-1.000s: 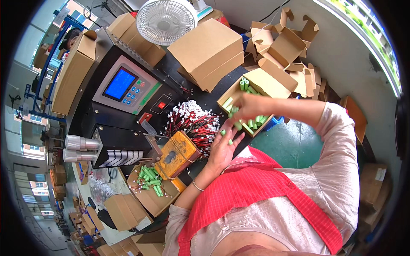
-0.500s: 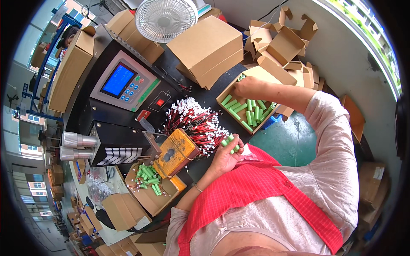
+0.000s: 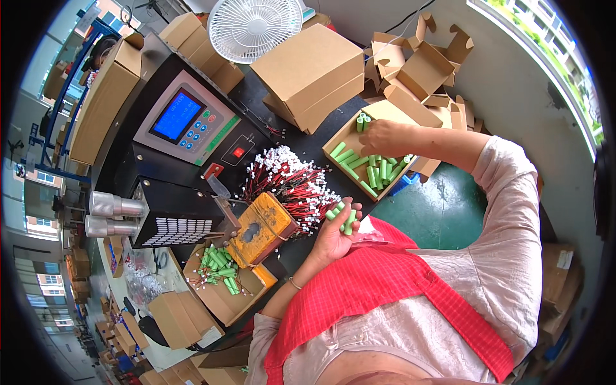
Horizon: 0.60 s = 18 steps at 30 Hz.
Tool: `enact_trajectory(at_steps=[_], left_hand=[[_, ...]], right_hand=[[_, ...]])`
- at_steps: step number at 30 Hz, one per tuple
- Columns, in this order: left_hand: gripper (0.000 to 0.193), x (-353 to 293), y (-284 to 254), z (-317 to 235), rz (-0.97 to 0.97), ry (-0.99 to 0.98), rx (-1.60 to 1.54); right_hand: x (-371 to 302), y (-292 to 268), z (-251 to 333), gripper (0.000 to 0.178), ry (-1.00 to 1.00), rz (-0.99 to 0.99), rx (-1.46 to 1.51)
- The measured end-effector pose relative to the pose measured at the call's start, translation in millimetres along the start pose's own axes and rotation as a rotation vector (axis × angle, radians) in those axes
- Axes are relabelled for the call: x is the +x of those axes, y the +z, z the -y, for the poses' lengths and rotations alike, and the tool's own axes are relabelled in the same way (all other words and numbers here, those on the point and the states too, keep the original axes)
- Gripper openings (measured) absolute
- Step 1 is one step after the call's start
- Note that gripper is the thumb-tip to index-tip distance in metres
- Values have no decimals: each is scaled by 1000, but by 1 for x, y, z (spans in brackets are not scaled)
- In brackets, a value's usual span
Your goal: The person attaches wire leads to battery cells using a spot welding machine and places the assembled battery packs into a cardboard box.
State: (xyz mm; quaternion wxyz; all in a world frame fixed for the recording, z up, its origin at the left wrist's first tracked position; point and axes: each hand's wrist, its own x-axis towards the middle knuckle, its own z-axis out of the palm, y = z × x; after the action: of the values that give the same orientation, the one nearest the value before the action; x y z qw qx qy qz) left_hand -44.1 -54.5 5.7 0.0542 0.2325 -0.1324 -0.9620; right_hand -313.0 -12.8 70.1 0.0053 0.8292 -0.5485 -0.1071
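Observation:
My left hand (image 3: 335, 239), palm up near my red apron, is closed around several green cylindrical battery cells (image 3: 346, 221). My right hand (image 3: 386, 139) reaches into an open cardboard box (image 3: 338, 172), its fingers bent down over the cells inside. Whatever its fingertips grip is hidden beneath the hand. Loose green cells (image 3: 384, 171) lie in the near part of that box, and a few more (image 3: 363, 121) stand upright in its far corner beside my right hand.
Left of my hands is a heap of red and black wires with white connectors (image 3: 282, 179). A worn yellow block (image 3: 262, 230) stands by a black machine (image 3: 176, 208) with a blue screen. Wired green cells (image 3: 218, 262) fill a lower cardboard tray. Cardboard boxes (image 3: 308, 74) and a fan (image 3: 255, 29) stand behind.
My right hand has shifted a little to the right inside the box, uncovering more of the upright cells. My left hand keeps its cells, now turned slightly differently.

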Motion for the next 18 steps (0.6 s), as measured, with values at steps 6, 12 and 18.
enact_trajectory(at_steps=[6, 12, 18], left_hand=[[34, -6, -16, 5, 70, -39, 64], [25, -12, -2, 3, -27, 29, 22], [36, -7, -10, 4, 270, -62, -146]], right_hand=[[11, 7, -5, 22, -141, 23, 12], [4, -18, 14, 17, -33, -372, 257], [10, -53, 94, 20, -378, -521, 112]])
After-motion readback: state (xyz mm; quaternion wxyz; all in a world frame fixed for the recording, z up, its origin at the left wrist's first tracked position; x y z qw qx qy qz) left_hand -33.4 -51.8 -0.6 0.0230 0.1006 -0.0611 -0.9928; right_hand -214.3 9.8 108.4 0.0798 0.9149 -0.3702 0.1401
